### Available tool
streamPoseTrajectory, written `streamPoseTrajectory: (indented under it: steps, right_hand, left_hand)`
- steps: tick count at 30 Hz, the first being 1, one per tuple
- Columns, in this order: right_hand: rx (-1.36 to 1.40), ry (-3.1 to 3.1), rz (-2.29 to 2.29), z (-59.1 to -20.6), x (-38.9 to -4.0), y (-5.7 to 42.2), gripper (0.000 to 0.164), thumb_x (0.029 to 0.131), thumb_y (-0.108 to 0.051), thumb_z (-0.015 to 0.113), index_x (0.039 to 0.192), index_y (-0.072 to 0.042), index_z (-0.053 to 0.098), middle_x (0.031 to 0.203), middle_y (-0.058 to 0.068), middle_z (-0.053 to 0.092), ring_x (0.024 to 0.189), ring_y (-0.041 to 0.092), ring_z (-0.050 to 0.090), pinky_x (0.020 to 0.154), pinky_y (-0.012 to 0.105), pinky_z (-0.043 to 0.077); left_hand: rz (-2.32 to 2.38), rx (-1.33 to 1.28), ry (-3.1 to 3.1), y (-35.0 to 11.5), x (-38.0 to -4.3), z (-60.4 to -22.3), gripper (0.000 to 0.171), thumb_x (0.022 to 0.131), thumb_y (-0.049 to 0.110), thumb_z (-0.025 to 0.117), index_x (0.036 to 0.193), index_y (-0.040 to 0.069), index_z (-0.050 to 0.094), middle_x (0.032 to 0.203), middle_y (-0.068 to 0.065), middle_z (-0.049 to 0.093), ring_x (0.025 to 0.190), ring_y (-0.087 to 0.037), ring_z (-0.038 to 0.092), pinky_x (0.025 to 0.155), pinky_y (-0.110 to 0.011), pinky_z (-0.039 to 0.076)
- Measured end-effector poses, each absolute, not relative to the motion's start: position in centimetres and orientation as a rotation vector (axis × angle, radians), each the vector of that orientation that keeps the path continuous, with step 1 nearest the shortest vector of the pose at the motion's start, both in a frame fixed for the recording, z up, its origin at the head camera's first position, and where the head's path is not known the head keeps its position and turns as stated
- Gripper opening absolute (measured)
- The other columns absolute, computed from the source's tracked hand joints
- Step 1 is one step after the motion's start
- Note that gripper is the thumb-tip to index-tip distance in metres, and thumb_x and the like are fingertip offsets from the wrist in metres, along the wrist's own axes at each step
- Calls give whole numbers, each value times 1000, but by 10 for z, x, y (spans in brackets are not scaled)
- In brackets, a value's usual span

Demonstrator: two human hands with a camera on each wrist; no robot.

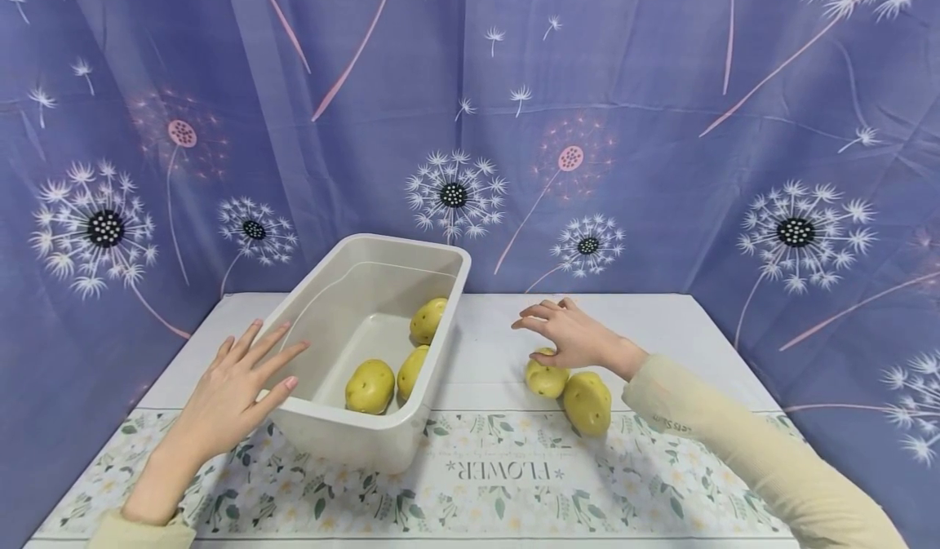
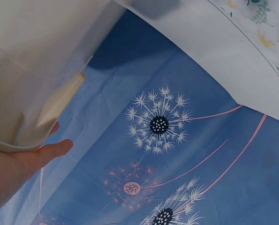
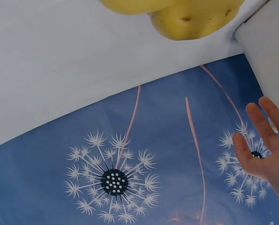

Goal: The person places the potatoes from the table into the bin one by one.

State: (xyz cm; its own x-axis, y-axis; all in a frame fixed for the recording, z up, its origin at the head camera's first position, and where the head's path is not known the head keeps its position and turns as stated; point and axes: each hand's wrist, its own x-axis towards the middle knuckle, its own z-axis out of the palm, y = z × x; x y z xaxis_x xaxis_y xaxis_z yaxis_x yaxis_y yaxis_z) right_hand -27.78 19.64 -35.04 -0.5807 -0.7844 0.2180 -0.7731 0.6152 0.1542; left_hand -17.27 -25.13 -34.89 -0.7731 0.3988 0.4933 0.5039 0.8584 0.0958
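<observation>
A pale grey plastic bin (image 1: 345, 431) stands left of the middle, with three yellow potatoes inside, one of them near its front corner (image 1: 370, 387). My left hand (image 1: 231, 390) lies at the bin's left rim, fingers straight and spread. In the left wrist view, the thumb (image 2: 55, 149) shows beside the rim. Two more potatoes sit side by side on the table to the right, a rounder one (image 1: 547, 379) and a longer one (image 1: 588, 405). Over the rounder potato hovers my right hand (image 1: 576, 337), its fingers loosely bent and apart, holding nothing.
The white table (image 1: 485, 345) carries a floral mat (image 1: 507, 504) printed with "FLOWER" along its front part. Blue-purple curtains (image 1: 382, 125) with dandelion prints enclose the table at the back and both sides.
</observation>
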Motion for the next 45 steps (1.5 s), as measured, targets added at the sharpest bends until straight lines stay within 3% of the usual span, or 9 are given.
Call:
streamPoseTrajectory:
  steps: [45]
  right_hand:
    - [1254,-2705,-120,-389,-279,208,55,77,-45,62,123,-16,52,123,11,53,107,26,51,73,40,41]
  left_hand:
    - [-305,-650,-2573,-252,-174,-350,44,88,34,52,130,22,47,140,-16,38,135,-38,17,101,-65,17]
